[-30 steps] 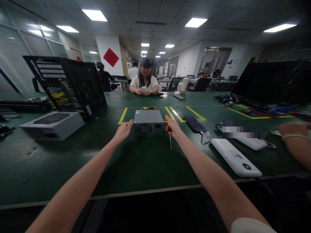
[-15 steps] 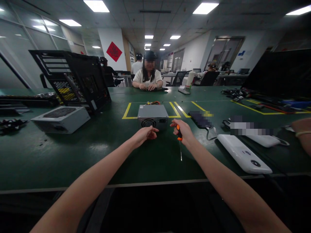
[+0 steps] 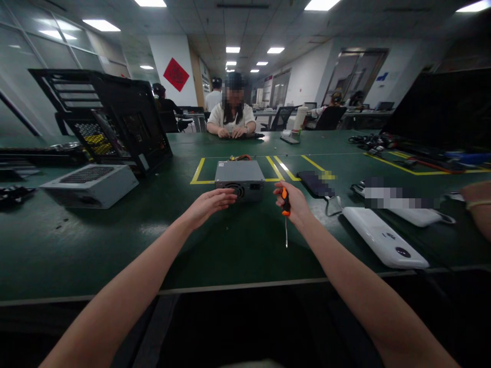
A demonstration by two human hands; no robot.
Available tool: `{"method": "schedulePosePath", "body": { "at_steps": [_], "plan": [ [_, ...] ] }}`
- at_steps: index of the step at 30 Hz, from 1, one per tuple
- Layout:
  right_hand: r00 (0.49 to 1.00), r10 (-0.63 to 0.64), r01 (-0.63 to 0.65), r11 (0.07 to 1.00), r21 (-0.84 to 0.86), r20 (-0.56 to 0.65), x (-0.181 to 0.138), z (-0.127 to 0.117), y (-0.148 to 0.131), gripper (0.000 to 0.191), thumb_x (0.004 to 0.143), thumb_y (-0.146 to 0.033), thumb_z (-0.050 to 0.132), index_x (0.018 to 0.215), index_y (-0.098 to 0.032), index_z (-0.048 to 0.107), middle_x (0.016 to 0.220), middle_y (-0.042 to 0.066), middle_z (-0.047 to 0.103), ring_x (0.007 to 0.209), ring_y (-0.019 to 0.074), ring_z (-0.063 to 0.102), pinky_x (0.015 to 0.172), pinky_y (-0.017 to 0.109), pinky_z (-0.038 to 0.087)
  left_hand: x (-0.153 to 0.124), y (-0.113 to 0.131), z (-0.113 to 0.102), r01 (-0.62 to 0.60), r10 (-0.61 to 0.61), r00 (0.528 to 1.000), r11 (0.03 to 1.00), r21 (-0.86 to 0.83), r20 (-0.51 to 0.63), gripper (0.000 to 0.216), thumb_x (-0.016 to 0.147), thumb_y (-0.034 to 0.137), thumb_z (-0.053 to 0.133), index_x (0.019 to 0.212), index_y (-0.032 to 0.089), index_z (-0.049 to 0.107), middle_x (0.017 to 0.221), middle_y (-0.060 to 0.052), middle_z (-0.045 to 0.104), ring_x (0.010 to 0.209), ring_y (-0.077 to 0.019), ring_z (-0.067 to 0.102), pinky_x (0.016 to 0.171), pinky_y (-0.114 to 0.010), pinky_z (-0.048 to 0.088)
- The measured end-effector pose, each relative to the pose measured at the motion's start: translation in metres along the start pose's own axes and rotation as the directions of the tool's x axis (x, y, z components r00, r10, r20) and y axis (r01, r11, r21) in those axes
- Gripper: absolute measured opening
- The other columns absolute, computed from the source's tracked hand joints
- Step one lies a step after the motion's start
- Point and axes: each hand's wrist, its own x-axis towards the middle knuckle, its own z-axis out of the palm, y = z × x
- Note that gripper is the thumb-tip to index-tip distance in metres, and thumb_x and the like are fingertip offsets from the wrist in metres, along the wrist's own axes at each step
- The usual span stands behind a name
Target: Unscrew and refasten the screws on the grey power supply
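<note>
A grey computer power supply (image 3: 240, 171) stands on the green table (image 3: 215, 255), its round fan grille and power socket facing me. My left hand (image 3: 209, 204) is in front of its left side, fingers stretched out, holding nothing; it covers part of the grille, and whether it touches the case I cannot tell. To the right of the power supply, my right hand (image 3: 294, 202) is closed round the orange and black handle of a screwdriver (image 3: 286, 204). The metal shaft points down toward me. Tiny specks lie on the table below the power supply.
At left stand another power supply (image 3: 90, 186) and an open black computer case (image 3: 115, 120). To the right lie a dark phone (image 3: 316, 184) and a white power bank (image 3: 383, 236). Across the table sits a person (image 3: 232, 115). Another person's arm (image 3: 477, 204) shows at the right edge.
My left hand has moved left, and its curled fingers have straightened. Small specks now show on the table near where it was. My right hand keeps the screwdriver, almost in place.
</note>
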Motion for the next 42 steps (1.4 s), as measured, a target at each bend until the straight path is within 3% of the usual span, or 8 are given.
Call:
{"method": "schedulePosePath", "body": {
  "at_steps": [4, 8, 13, 18, 28, 33, 37, 42],
  "plan": [
    [1.0, 0.005, -0.005, 1.0, 0.024, -0.007, 0.0, -0.001, -0.001, 0.013, 0.078, -0.028, 0.055, 0.074, -0.016, 0.057, 0.054, -0.004, 0.056, 0.034, 0.0035, 0.038, 0.034, 0.017, 0.03, -0.019, 0.002, -0.009, -0.032, 0.025, 0.999, 0.932, 0.362, 0.024, 0.029, 0.08, 0.031, 0.057, 0.105, 0.017, 0.062, 0.1, -0.007, 0.064, 0.091, -0.017, 0.058, 0.081, -0.03, 0.042],
    [1.0, 0.015, -0.015, 0.999, 0.042, 0.0, 0.0, -0.001, -0.002, 0.012, 0.076, -0.028, 0.057, 0.073, -0.017, 0.058, 0.054, -0.003, 0.056, 0.034, 0.0035, 0.038, 0.034, 0.017, 0.03, -0.028, -0.006, -0.017, -0.065, 0.017, 0.996, 0.821, 0.567, 0.089, 0.024, 0.08, 0.03, 0.056, 0.098, 0.017, 0.064, 0.094, -0.005, 0.064, 0.088, -0.0163, 0.058, 0.081, -0.03, 0.043],
    [1.0, 0.019, -0.018, 0.999, 0.047, -0.014, 0.0, -0.001, -0.003, 0.013, 0.077, -0.027, 0.055, 0.072, -0.016, 0.057, 0.053, -0.003, 0.055, 0.034, 0.0037, 0.038, 0.033, 0.016, 0.03, -0.031, -0.01, -0.014, -0.194, 0.053, 0.976, 0.647, 0.737, 0.211, 0.022, 0.079, 0.031, 0.056, 0.096, 0.019, 0.064, 0.092, -0.003, 0.061, 0.081, -0.0149, 0.057, 0.072, -0.027, 0.043],
    [1.0, 0.022, -0.021, 0.998, 0.052, -0.017, 0.0, -0.001, -0.003, 0.013, 0.078, -0.028, 0.055, 0.073, -0.016, 0.058, 0.053, -0.003, 0.055, 0.034, 0.0037, 0.039, 0.033, 0.016, 0.031, -0.032, -0.012, -0.006, -0.219, 0.069, 0.973, 0.565, 0.795, 0.219, 0.019, 0.077, 0.032, 0.059, 0.091, 0.02, 0.065, 0.09, -0.002, 0.057, 0.078, -0.0138, 0.055, 0.067, -0.025, 0.042],
    [0.999, 0.033, -0.032, 0.998, 0.058, -0.022, 0.0, 0.0, -0.004, 0.014, 0.079, -0.027, 0.053, 0.072, -0.015, 0.057, 0.052, -0.003, 0.053, 0.034, 0.0036, 0.038, 0.033, 0.016, 0.03, -0.029, -0.017, -0.005, -0.189, 0.1, 0.982, 0.552, 0.812, 0.16, 0.013, 0.077, 0.03, 0.057, 0.079, 0.019, 0.064, 0.085, -0.001, 0.057, 0.073, -0.0137, 0.053, 0.067, -0.026, 0.041],
    [0.999, 0.034, -0.034, 0.998, 0.059, -0.014, -0.001, 0.0, -0.005, 0.013, 0.08, -0.026, 0.052, 0.072, -0.016, 0.056, 0.052, -0.004, 0.052, 0.034, 0.0034, 0.037, 0.033, 0.016, 0.03, -0.021, -0.027, -0.013, -0.109, 0.106, 0.993, 0.637, 0.763, 0.053, 0.019, 0.079, 0.036, 0.054, 0.083, 0.018, 0.059, 0.077, 0.0, 0.061, 0.07, -0.0144, 0.055, 0.065, -0.026, 0.041],
    [0.999, 0.04, -0.039, 0.997, 0.067, -0.01, -0.001, -0.001, -0.006, 0.013, 0.078, -0.028, 0.054, 0.073, -0.016, 0.056, 0.051, -0.005, 0.051, 0.034, 0.0036, 0.038, 0.033, 0.016, 0.031, -0.017, -0.034, -0.017, -0.119, 0.113, 0.992, 0.713, 0.691, 0.054, 0.018, 0.08, 0.035, 0.051, 0.084, 0.018, 0.055, 0.074, 0.0, 0.06, 0.069, -0.0139, 0.057, 0.065, -0.026, 0.043],
    [0.999, 0.037, -0.035, 0.996, 0.077, -0.014, -0.002, -0.001, -0.006, 0.013, 0.077, -0.028, 0.056, 0.071, -0.016, 0.056, 0.049, -0.005, 0.049, 0.034, 0.0037, 0.037, 0.033, 0.016, 0.03, -0.018, -0.035, -0.016, -0.128, 0.13, 0.99, 0.716, 0.686, 0.05, 0.017, 0.08, 0.034, 0.051, 0.085, 0.018, 0.053, 0.074, 0.0, 0.059, 0.069, -0.0134, 0.056, 0.063, -0.026, 0.043]
  ]
}}
